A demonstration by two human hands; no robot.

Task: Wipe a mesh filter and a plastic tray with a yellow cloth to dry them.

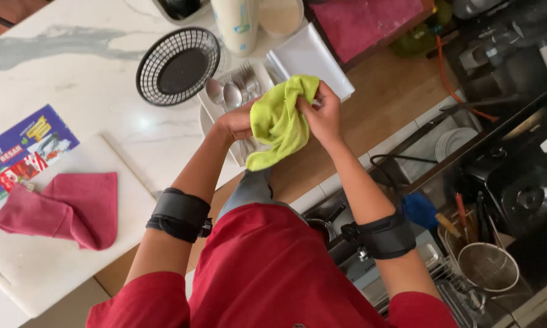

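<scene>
A green cloth (281, 121) hangs bunched between both hands. The left hand (237, 123) pinches its left edge; the right hand (323, 115) grips its upper right, fingers closed.

Head view: single camera, worn high, facing steeply down, close over forearms; white marble bench (91, 54) at 10 o'clock, wooden floor (383, 103) at 1.

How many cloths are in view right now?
3. A lime-green cloth is held in both hands, a pinkish-red one lies on the white cutting board, and a magenta one lies at top. Others may be hidden.
</scene>
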